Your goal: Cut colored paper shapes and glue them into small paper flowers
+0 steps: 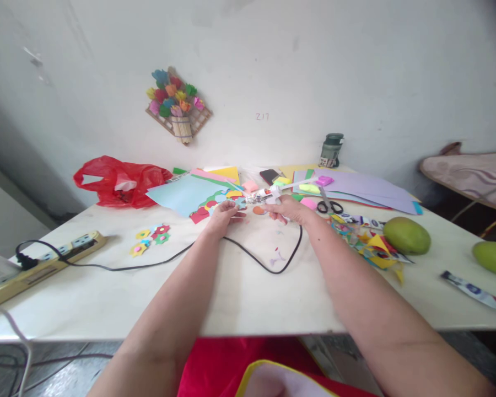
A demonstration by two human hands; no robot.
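Note:
My right hand is closed around a white glue gun, whose black cord loops over the white table. A clear-white stick juts from the gun toward the upper right. Just left of the gun's front end is my left hand, fingers curled with the fingertips near small paper pieces; what it holds, if anything, is too small to make out. Colourful paper cutouts lie beyond my left hand. An orange paper circle is between the hands.
A power strip and small paper flowers are at left, with a red bag behind. Scissors, paper scraps, green mangoes and a glue tube lie right. Purple sheets are behind.

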